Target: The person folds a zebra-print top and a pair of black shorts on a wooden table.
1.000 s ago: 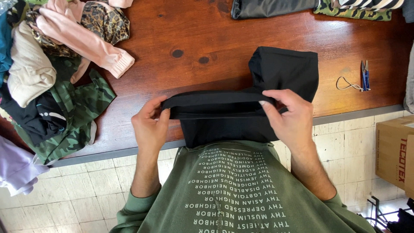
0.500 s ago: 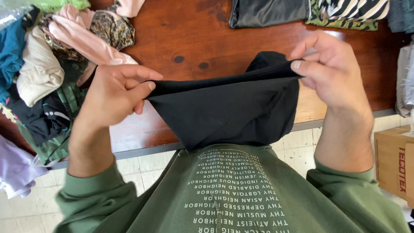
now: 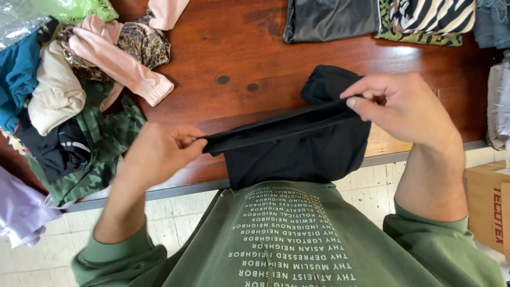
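Behind the taut black garment (image 3: 297, 149), its far folds lie hidden.

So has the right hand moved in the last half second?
Yes. The right hand, pinching the black garment, has dropped lower against the wooden table, away from the far folded clothes.

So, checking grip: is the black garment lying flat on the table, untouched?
No, both the left hand and right hand pinch the black garment, stretching it.

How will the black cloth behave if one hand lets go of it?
The black cloth is probably floppy: it sags between the left hand and right hand. It seems light, since fingertip pinches carry it. It would likely drop limp, not roll.
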